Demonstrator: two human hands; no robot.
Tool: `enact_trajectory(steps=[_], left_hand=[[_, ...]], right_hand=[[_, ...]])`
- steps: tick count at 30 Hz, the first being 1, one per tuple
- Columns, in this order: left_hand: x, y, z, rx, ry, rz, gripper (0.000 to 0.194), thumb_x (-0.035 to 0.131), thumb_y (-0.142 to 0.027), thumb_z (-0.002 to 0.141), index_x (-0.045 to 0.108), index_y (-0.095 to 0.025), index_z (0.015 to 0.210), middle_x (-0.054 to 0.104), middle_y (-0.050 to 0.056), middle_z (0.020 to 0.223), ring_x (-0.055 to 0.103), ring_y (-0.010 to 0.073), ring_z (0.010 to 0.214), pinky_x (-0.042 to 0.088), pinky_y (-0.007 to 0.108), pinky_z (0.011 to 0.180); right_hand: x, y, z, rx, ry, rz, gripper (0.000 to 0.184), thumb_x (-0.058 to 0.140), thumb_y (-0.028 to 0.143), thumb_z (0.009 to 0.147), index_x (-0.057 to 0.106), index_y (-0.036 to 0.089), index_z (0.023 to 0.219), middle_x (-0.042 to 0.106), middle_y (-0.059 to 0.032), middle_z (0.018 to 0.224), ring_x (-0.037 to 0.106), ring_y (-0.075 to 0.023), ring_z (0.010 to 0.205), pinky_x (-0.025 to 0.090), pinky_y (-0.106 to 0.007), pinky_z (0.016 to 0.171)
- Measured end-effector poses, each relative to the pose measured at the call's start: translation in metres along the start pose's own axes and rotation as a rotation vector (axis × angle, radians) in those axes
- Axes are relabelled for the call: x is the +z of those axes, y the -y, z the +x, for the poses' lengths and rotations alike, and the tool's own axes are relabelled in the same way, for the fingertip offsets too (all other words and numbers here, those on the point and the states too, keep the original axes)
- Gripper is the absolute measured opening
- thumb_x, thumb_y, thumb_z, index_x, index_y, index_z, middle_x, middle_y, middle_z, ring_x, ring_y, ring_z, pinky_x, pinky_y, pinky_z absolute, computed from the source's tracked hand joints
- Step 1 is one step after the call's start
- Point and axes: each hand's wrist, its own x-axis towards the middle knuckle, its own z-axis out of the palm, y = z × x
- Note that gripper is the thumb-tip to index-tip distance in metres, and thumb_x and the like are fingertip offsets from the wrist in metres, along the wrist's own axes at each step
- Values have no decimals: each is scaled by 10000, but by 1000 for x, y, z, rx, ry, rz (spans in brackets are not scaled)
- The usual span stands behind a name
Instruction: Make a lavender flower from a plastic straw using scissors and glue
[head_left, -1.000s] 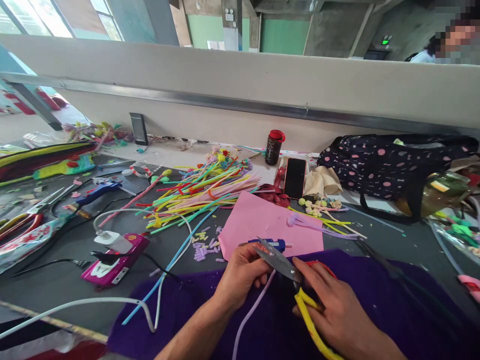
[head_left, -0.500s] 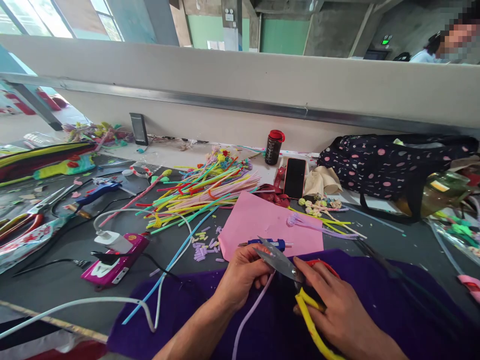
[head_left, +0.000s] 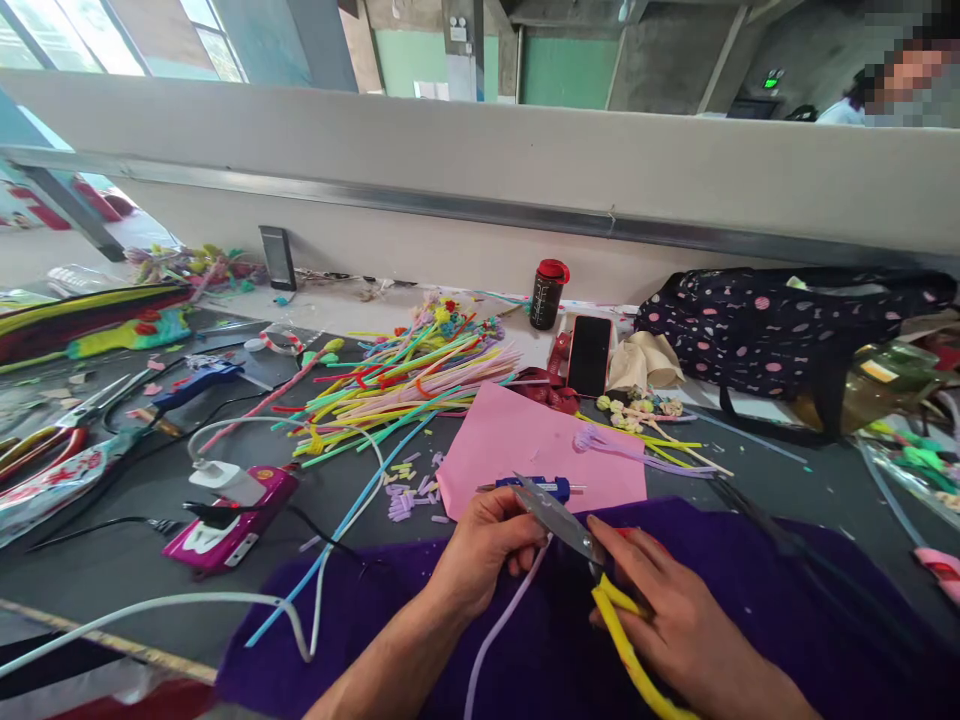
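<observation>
My left hand (head_left: 480, 555) is closed in a pinch on the upper end of a lilac straw (head_left: 499, 625), which curves down over the purple cloth (head_left: 750, 600) on my lap. My right hand (head_left: 675, 625) grips scissors (head_left: 559, 520) with yellow and red handles. Their metal blades are nearly closed and point up-left, right at the fingertips of my left hand. Just beyond the blades lies a small blue tool (head_left: 544, 487) on a pink paper sheet (head_left: 536, 445).
A heap of coloured straws (head_left: 397, 385) lies mid-table, lilac cut bits (head_left: 409, 490) below it. A pink phone with charger (head_left: 232, 525) and cables sit left, a black phone (head_left: 590, 355) and red-capped bottle (head_left: 547, 293) behind, a dotted bag (head_left: 780, 335) right. Another person is beyond the partition.
The scissor blades have come closer together at the straw's end. Both hands stay in nearly the same place.
</observation>
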Motion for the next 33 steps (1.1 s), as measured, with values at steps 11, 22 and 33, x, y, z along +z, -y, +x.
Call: enact_trajectory(steps=[11,22,33], left_hand=[[-7,-1,2,1,135,-180,92,609,-148,703,522,-137,674,682,61,721,493,48,398,325,123,311],[-6,-5,0,123,-5,-105,152,631,-120,704,486,-154,672,580,-25,544,466,38,401,345,121,368],[-9,-12,-1,283,-118,7,321,592,-54,655,466,-195,914,579,-59,608,495,58,461,362,142,415]], right_hand=[[-10,9,7,162,-22,369,526,559,267,819,384,288,1314,578,2,996,542,-149,771,446,-250,712],[-3,9,3,92,1,88,599,567,332,819,283,293,1345,516,3,883,526,-149,711,436,-269,655],[-1,7,4,82,47,-62,604,589,317,790,325,259,1330,567,-51,1005,578,-198,832,472,-323,720]])
